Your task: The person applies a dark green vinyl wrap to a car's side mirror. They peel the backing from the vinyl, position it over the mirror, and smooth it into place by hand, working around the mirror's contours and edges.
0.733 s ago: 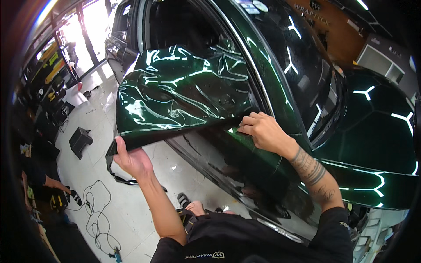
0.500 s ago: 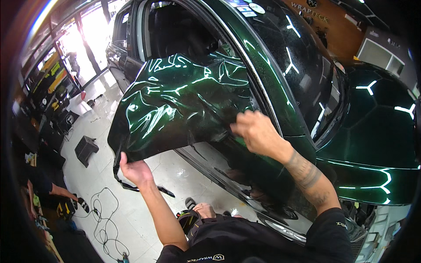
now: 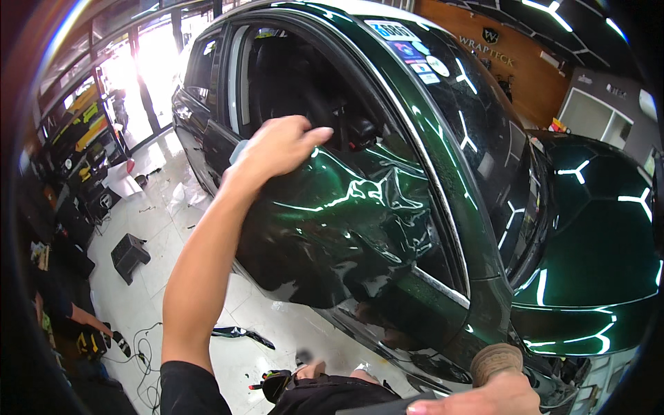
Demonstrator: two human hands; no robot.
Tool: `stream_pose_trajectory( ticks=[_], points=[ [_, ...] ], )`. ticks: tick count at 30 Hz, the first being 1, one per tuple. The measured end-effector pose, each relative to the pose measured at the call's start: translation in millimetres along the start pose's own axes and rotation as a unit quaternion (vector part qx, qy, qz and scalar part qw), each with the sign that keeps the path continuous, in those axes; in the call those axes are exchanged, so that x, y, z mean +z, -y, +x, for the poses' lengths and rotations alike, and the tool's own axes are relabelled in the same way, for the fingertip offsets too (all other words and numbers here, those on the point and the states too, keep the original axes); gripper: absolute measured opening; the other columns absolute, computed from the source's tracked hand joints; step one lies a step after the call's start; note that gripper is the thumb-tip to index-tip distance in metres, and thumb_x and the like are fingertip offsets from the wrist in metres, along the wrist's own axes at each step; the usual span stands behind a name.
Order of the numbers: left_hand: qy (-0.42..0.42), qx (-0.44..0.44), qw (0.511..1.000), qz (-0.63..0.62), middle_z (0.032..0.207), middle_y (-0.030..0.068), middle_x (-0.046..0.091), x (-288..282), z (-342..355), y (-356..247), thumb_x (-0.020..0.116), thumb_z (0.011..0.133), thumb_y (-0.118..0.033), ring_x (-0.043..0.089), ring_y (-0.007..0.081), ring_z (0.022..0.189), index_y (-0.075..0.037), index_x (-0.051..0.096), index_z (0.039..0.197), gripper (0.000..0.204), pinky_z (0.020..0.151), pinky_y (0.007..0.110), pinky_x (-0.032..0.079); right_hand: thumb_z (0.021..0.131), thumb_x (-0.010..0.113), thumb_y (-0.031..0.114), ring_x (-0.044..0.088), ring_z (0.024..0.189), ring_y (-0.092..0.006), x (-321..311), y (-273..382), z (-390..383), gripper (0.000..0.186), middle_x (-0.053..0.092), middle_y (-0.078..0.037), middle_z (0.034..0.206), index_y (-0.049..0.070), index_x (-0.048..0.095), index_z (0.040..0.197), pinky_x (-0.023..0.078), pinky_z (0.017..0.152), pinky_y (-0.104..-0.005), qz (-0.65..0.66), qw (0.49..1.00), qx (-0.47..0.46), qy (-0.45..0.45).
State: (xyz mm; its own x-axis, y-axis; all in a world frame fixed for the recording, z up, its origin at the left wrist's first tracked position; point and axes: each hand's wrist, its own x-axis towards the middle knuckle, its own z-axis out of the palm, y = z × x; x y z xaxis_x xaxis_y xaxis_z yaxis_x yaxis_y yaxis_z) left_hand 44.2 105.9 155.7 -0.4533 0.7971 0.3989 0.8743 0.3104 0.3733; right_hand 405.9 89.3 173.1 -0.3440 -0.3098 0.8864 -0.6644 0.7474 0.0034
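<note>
Nearest, at the lower edge, the right hand [image 3: 484,399] has its thumb along a dark flat object [image 3: 387,407]; the frame cuts it off, so I cannot tell how its fingers close. Beyond lies a dark green film [image 3: 332,235] over the car door [image 3: 432,311], its long axis running from upper left by the window opening [image 3: 304,83] to lower right, its loose lower edge toward the wearer. It is glossy, thin, rippled and creased. The left hand [image 3: 280,146] is at its upper left edge, thumb spread away; its other fingers' grip cannot be told. A pale blue thing [image 3: 238,151] shows beside that hand. Farther off, a black step stool [image 3: 130,256] stands on pale tiles [image 3: 169,235].
</note>
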Motion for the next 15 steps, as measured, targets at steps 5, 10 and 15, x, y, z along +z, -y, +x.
stream_pose_trajectory(
  ticks=[5, 10, 15],
  points=[
    [0.122, -0.030, 0.989, 0.077, 0.092, 0.0282, 0.070, 30, 53, -10, 0.058, 0.092, -0.058, 0.068, 0.0430, 0.092, 0.009, 0.070, 0.091, 0.068, 0.082, 0.048, 0.051, 0.072, 0.071, -0.001, 0.071, 0.070, -0.0283, 18, -19, 4, 0.007, 0.068, -0.014, 0.079, -0.005, 0.070, 0.077, 0.056, 0.055, -0.0285, 0.023, 0.996, 0.068, -0.043],
    [0.122, 0.045, 0.992, -0.007, 0.082, 0.0237, 0.069, 39, 60, -20, 0.071, 0.089, -0.038, 0.069, 0.0364, 0.082, 0.005, 0.069, 0.090, 0.043, 0.076, 0.043, 0.052, 0.103, 0.052, 0.019, 0.067, 0.092, -0.0163, -8, -204, 9, 0.027, 0.071, -0.010, 0.102, -0.001, 0.069, 0.109, 0.052, 0.081, -0.0278, -0.059, 0.962, 0.267, 0.001],
    [-0.080, 0.121, 0.989, 0.014, 0.089, 0.0266, 0.068, 33, 35, -47, 0.063, 0.095, -0.030, 0.066, 0.0431, 0.088, 0.004, 0.066, 0.093, 0.034, 0.079, 0.050, 0.052, 0.101, 0.040, 0.020, 0.065, 0.099, -0.0397, 44, -359, -20, 0.036, 0.069, -0.025, 0.106, -0.004, 0.065, 0.112, 0.050, 0.089, -0.0416, -0.010, 0.960, 0.250, 0.129]
  ],
)
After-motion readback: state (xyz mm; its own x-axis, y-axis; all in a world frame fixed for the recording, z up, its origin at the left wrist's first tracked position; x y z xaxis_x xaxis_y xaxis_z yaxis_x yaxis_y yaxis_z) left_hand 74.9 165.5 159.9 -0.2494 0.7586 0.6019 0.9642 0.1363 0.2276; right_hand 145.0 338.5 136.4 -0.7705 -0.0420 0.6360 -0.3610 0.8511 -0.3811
